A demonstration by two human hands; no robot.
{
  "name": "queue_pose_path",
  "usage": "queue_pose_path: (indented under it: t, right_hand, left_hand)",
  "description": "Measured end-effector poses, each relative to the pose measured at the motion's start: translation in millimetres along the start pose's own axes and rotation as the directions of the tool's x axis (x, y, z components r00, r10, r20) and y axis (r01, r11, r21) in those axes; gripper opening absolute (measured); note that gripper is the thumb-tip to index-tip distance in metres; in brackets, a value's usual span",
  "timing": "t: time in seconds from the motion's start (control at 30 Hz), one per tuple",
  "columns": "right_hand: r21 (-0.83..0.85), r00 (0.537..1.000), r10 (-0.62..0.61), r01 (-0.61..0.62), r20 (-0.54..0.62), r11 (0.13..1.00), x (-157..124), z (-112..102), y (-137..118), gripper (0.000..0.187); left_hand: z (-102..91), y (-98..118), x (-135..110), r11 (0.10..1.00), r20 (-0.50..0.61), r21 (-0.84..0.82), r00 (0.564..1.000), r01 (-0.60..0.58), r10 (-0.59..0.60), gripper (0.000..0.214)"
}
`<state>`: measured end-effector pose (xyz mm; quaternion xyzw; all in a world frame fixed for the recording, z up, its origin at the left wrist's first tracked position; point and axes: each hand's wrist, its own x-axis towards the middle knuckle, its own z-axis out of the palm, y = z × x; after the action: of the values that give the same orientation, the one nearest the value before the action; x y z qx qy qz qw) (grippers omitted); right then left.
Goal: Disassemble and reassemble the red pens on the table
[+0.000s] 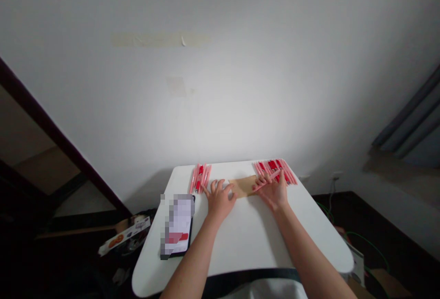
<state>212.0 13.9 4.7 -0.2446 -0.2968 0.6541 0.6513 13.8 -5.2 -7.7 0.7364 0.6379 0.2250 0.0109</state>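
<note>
A pen (276,174) is resting in the right hand (277,193), over the table's (254,239) far right.
The right fingers are closing around it, palm up; the left hand (219,200) is holding nothing, its fingers spreading, its thumb lying at the brown paper's (244,186) left edge, contact hard to tell. Left pens (200,177) and right pens (271,165) are lying toward the far edge, the right hand partly hiding the latter. A phone (180,223) is lying near left, its screen blurred by pixelation.
</note>
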Motion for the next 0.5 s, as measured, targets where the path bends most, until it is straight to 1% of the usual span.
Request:
queue_pose_path:
  t: [0.13,0.33,0.5]
  right_hand:
    - [0.009,1.000,0.018,-0.018,0.010,1.000,0.5,2.6,2.2,0.067]
    - [0.043,0.999,0.038,-0.038,0.011,0.998,0.2,3.0,2.1,0.065]
    - [0.006,1.000,0.024,-0.024,0.004,1.000,1.7,1.0,3.8,0.062]
  left_hand:
    - [-0.3,-0.1,0.0,1.000,-0.006,-0.003,1.000,-0.004,0.004,0.033]
    - [1.2,-0.9,0.1,1.000,-0.012,-0.010,1.000,-0.010,0.010,0.032]
    - [1.3,-0.5,0.2,1.000,0.001,-0.004,1.000,0.003,-0.003,0.033]
